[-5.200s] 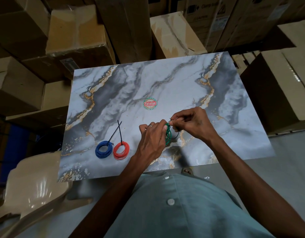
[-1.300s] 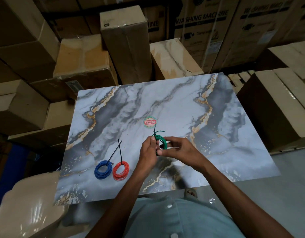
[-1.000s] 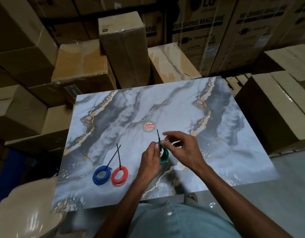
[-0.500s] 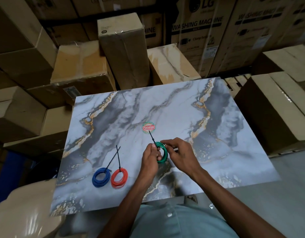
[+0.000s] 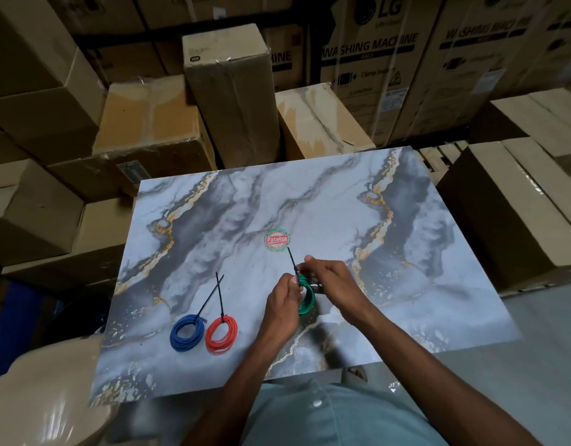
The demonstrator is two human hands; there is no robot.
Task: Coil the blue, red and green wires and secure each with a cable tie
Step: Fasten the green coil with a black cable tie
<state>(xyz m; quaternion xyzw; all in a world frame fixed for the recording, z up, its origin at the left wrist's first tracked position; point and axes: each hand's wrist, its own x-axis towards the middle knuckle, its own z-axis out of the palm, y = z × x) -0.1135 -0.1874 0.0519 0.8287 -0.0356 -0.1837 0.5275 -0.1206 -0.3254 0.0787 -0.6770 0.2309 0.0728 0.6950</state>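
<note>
Setting: a person looks down at a marble-patterned board, grey and white with gold veins, used as a work surface.
Green wire: a small green coil is held between both hands just above the middle of the board, near its front half.
Left hand: the left hand curls its fingers around the left side of the green coil, thumb up near the top of the loop.
Right hand: the right hand pinches the right side of the coil, fingers bent over it; exactly which fingers touch the wire cannot be made out.
Green coil's tie: a thin black cable tie sticks up and away from the top of the coil, its tip close to a round red and green sticker on the board.
Blue wire: a blue coil lies flat on the left front part of the board, with a black tie tail pointing away.
Red wire: a red coil lies just beside the blue one, on its right, its own black tail crossing the other.
Surroundings: cardboard boxes are stacked behind and at both sides; a beige plastic chair shows at lower left.
Clothing: a pale green buttoned shirt fills the bottom edge.
</note>
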